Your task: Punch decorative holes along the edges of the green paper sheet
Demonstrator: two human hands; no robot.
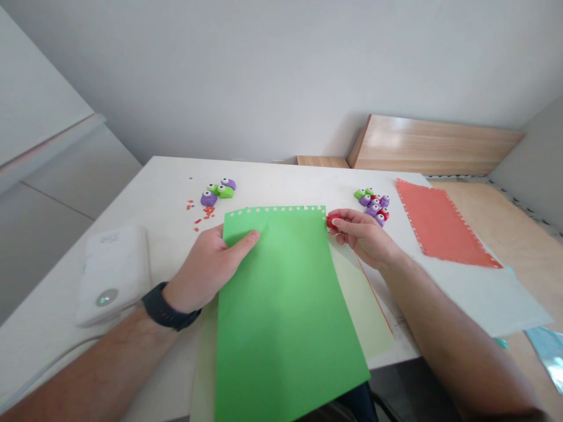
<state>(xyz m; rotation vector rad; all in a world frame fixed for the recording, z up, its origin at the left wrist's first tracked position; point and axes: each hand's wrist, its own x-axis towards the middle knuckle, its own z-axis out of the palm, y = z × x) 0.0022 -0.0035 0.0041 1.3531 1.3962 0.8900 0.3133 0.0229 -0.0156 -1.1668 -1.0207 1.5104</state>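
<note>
A bright green paper sheet [285, 305] lies in front of me on the white table [281, 176], with a row of small punched holes along its far edge. My left hand [211, 264] grips its left edge, thumb on top. My right hand [363, 234] is closed on a small red paper punch [332, 221] at the sheet's far right corner. Pale sheets [365, 305] lie under the green one.
A few punches [219, 190] sit at the back left, with red paper bits [203, 214] beside them. Several more punches [373, 203] lie at the right. A red punched sheet [440, 225] rests farther right. A white device [112, 272] is at my left.
</note>
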